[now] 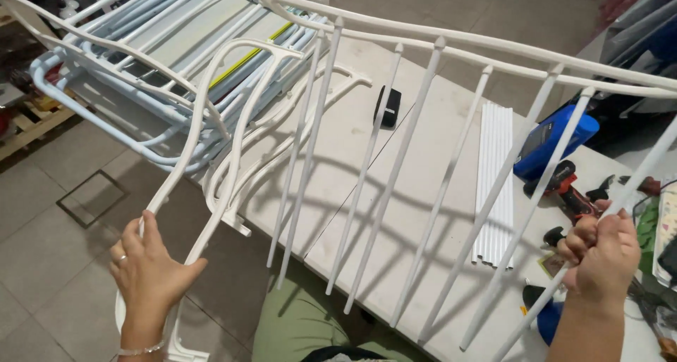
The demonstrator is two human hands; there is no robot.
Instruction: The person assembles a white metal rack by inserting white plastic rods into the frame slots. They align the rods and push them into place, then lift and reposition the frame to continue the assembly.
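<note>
A long white counter (367, 186) is running through the middle of the scene, and everything else is being placed against it. Above the counter, a white rack frame (437, 52) with a curved top rail and many thin hanging rods is being held up in the air, its rods dangling over the counter's near edge. At the counter's far left end, a stack of pale blue and white frames (141, 59) is lying. Toward the counter's right end, a bundle of white tubes (496, 186) is resting beside a blue case (553, 140) and a red and black drill (568, 186). The left hand (148, 274) is clenching the frame's curved leg just off the counter's near left edge. The right hand (603, 253) is gripping one thin rod over the counter's right end.
</note>
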